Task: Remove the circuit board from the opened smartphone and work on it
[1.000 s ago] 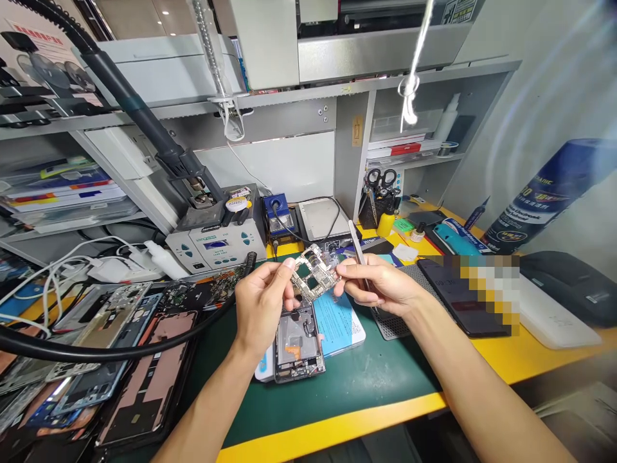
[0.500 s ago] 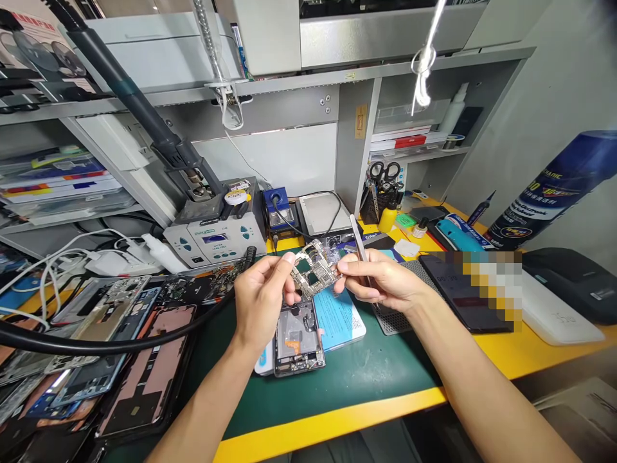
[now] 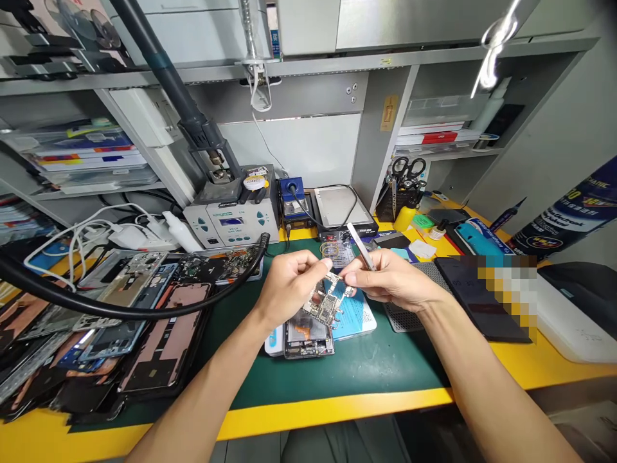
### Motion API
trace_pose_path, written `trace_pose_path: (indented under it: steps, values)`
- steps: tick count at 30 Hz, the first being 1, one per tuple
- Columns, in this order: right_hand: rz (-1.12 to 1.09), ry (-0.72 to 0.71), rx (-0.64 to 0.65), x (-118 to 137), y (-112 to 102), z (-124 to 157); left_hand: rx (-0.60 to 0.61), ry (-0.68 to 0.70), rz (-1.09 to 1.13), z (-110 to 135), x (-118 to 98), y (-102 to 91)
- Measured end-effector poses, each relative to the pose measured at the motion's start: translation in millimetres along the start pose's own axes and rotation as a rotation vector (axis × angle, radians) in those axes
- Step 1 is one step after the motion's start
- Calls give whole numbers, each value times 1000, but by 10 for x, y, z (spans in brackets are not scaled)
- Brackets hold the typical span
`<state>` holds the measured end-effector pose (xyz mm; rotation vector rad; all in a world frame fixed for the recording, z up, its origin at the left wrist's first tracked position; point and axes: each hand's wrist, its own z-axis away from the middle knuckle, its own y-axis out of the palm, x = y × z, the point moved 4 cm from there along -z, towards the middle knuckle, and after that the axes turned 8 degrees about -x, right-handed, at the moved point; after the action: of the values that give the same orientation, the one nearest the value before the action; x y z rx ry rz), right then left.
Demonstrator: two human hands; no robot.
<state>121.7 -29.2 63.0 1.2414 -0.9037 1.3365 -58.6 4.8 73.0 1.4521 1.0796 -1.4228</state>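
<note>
My left hand (image 3: 288, 286) is closed, with thumb and fingers pinching a phone circuit board (image 3: 328, 308) along its upper left edge. The board hangs tilted in the air. My right hand (image 3: 396, 278) is closed around metal tweezers (image 3: 358, 242), which point up and away. Its thumb and fingertips also touch the board's upper right edge. Below the board is an opened phone body (image 3: 309, 346), its upper part hidden. A blue and white flat packet (image 3: 355, 323) lies beside it on the green mat (image 3: 385, 370).
Dismantled phone parts (image 3: 166, 341) are piled at left, under a black hose (image 3: 193, 308). A soldering station (image 3: 234, 225) stands behind. To the right are a perforated metal plate (image 3: 409, 321), a dark phone (image 3: 475, 308) and a spray can (image 3: 562, 222). Scissors (image 3: 407, 168) stand in a holder.
The board has turned and tipped downward between my hands. My left hand has shifted to its upper edge. The camera view has swung left, so the surroundings appear farther right.
</note>
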Motion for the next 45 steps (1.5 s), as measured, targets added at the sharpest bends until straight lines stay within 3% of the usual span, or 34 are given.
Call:
trace_pose_path:
  steps: [6, 12, 20, 45]
  values:
    - [-2, 4, -43, 21, -49, 3, 34, -3, 38, -11, -17, -28]
    - [-169, -46, -154, 82, -130, 11, 31, 35, 141, -20, -6, -84]
    - [-206, -40, -149, 52, -155, 8, -47, 94, 169, -6, -3, -84]
    - [-234, -51, -113, 112, -96, 54, -41, 145, 197, 48, -48, -89]
